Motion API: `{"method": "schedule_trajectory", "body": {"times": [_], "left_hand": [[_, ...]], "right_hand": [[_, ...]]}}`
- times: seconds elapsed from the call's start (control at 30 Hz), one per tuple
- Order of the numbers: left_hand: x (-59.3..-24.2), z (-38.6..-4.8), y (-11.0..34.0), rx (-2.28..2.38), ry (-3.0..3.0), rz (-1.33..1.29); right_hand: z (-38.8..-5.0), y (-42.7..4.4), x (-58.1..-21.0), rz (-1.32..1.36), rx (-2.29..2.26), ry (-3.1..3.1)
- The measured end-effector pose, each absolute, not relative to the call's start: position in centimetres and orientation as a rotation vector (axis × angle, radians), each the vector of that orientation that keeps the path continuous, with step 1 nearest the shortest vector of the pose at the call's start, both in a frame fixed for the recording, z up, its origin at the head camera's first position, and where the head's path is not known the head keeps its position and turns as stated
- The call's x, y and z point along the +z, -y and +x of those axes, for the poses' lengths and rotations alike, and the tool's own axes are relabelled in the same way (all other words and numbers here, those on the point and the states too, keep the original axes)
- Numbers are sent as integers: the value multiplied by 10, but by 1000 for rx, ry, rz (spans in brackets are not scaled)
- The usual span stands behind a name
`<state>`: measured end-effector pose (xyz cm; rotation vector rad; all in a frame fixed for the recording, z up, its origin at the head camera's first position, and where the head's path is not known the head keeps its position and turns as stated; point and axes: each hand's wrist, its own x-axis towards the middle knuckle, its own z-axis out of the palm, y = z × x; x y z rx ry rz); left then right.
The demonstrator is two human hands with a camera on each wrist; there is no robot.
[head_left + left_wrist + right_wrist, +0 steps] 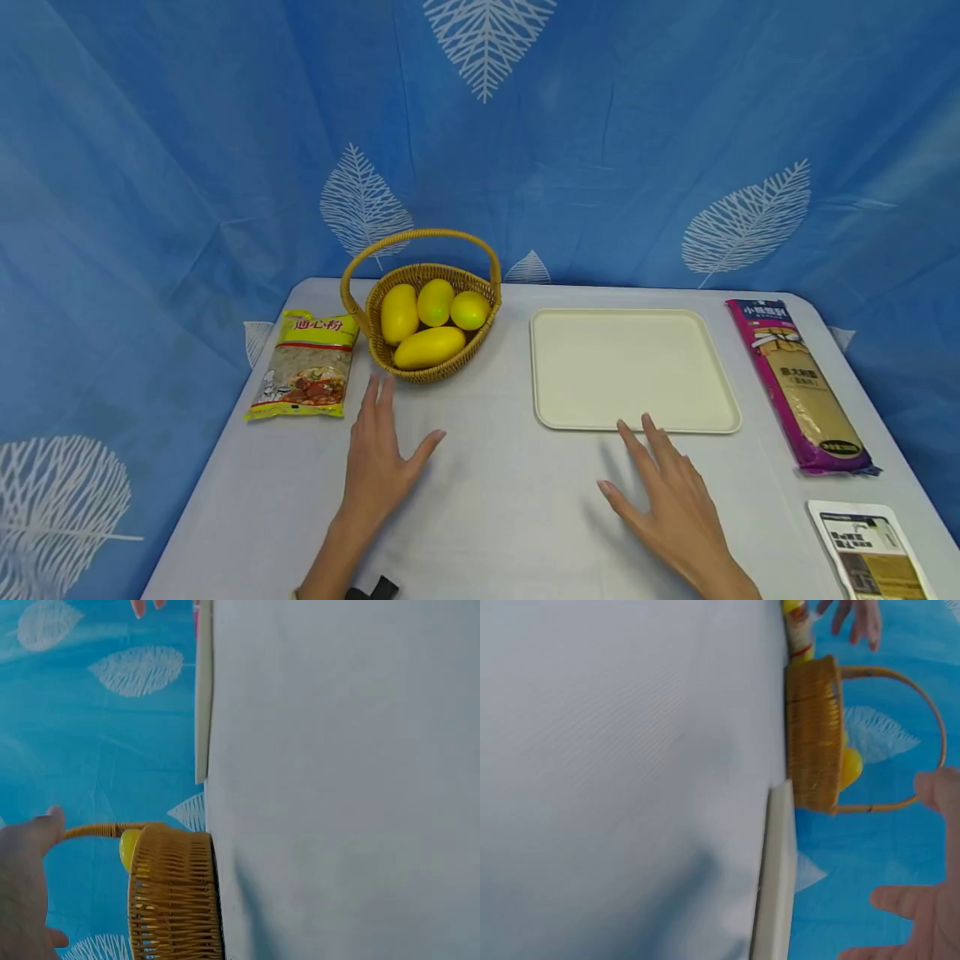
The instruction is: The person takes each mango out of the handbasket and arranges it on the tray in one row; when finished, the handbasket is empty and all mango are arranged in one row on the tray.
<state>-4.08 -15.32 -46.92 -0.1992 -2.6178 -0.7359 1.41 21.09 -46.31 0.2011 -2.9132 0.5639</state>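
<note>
Basket [450, 370] of woven wicker, its arched handle [442, 233] upright, stands near the far edge of the white-covered table [510, 517] and is taken as reference for all positions. Four yellow fruits [430, 347] lie inside the basket, two of them long and two rounder. Left hand [378, 462] is found just in front of the basket, toward its left side, raised above the table; grip is spread, with fingers extended forward and thumb held wide. Right hand [671, 500] is found to the right of the basket and nearer the person, also raised; its grip is likewise spread, thumb apart, with fingertips overlapping the near rim of the tray in the head view. The cream tray [630, 367] lies flat to the right of the basket, apart from it. A yellow-topped food bag [307, 367] lies just left of the basket. A long purple packet [798, 383] lies well to the right of the basket, beyond the tray. A white-edged flat pack [873, 550] lies farther right of the basket and nearer the person. Blue curtain [600, 167] with white leaf prints hangs behind the basket
</note>
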Motion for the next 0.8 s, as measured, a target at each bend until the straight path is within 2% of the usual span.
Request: {"method": "schedule_trajectory", "body": {"times": [0.4, 0.8], "left_hand": [[-473, -83, 150, -1291, 2603, 128], [-501, -112, 143, -1468, 2307, 122]], "right_hand": [[-11, -181, -449, 354, 728, 2751], [-43, -155, -441, 520, 857, 2687]]}}
